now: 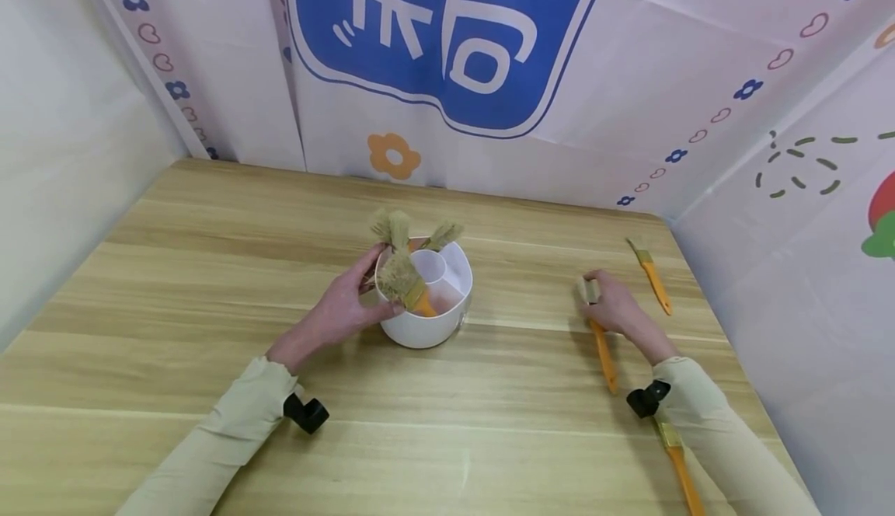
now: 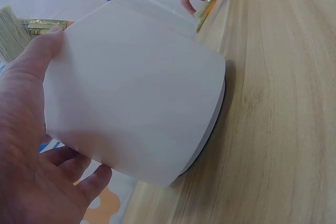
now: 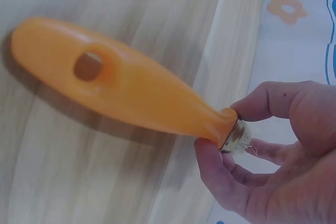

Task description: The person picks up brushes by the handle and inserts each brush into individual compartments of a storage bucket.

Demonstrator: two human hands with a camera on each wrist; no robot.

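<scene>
A white round container (image 1: 422,332) with inner compartments stands on the table, and several brushes (image 1: 402,273) poke out of it bristles up. My left hand (image 1: 347,298) grips its left side, thumb at the rim; the left wrist view shows fingers spread along the container's wall (image 2: 136,87). Off to the right, my right hand (image 1: 615,305) pinches a paintbrush (image 1: 604,353) by the metal band below its bristles. In the right wrist view, that brush's orange handle (image 3: 142,90) has a hanging hole and points away from the fingers. Its bristles are partly hidden by the hand.
On the wooden table (image 1: 210,283), another orange-handled brush (image 1: 652,277) lies near the right edge. A further brush (image 1: 678,461) lies partly under the right forearm. Printed white sheets (image 1: 231,57) hang at the back and both sides.
</scene>
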